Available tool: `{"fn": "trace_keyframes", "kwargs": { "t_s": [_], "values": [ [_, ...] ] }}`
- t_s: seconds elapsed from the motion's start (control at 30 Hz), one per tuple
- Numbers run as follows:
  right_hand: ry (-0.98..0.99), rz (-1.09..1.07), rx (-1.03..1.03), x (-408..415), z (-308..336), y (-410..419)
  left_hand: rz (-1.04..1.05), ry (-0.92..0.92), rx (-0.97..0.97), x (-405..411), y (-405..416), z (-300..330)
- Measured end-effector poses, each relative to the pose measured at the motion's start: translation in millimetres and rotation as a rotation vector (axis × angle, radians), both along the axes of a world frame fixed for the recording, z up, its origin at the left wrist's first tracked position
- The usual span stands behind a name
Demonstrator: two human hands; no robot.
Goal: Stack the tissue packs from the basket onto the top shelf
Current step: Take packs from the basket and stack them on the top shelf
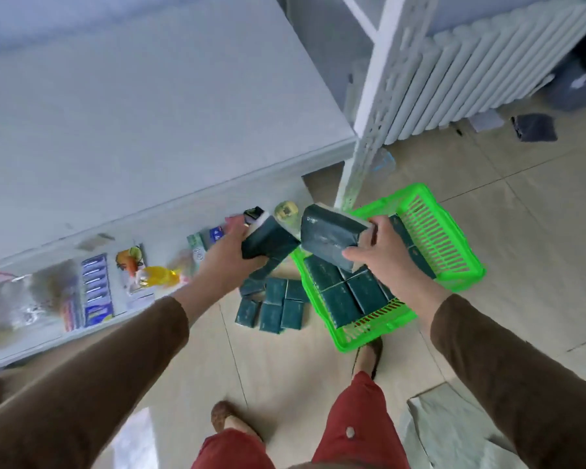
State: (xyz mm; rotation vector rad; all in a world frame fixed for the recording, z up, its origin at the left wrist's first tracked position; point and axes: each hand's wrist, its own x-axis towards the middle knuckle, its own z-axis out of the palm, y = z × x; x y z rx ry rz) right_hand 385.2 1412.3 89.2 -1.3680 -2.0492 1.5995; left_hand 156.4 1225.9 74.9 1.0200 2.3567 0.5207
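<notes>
Left hand (230, 252): fingers wrapped round a dark green tissue pack (268, 243), frame centre.
Right hand (383, 255): fingers clasping a second pack (329, 238).
Basket (454, 238): centre right, packs inside.
Floor packs (271, 306): beside basket.
Top shelf (149, 113): upper left.

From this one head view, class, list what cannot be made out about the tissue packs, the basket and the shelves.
- Green basket: how many packs it holds; the right hand and its pack cover part of it.
- Left hand: its pack hides the fingers.
- Lower shelf goods: labels blurred, unreadable.
- Top shelf: its far end is cut off by the frame's edge.
- Floor packs: print too small.
</notes>
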Motion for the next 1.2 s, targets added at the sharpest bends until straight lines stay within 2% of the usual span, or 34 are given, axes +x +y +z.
{"fn": "trace_keyframes", "kwargs": {
  "t_s": [0.07, 0.2, 0.33, 0.47, 0.57, 0.73, 1.03, 1.2],
  "values": [
    [0.132, -0.018, -0.061, -35, 34, -49, 0.056, -0.018, 0.056, -32, -65, 34],
    [0.327, 0.064, -0.127, -116, 91, -135, 0.148, 0.058, 0.152, -94, -177, 97],
    [0.391, 0.214, -0.053, -197, 134, -195, 0.193, 0.109, 0.192, -154, -251, 143],
    [0.419, 0.277, -0.018, -271, 151, -227, 0.232, 0.142, 0.223, -213, -292, 168],
    [0.414, 0.268, -0.013, -325, 153, -236, 0.225, 0.243, 0.201, -262, -303, 177],
    [0.463, 0.237, 0.021, -423, 155, -228, 0.182, 0.532, 0.096, -372, -293, 187],
    [0.449, 0.222, 0.163, -615, 136, -177, 0.067, 0.744, 0.007, -594, -218, 181],
    [0.364, 0.283, 0.257, -696, 113, -154, 0.04, 0.85, -0.104, -672, -194, 170]
  ]
}}
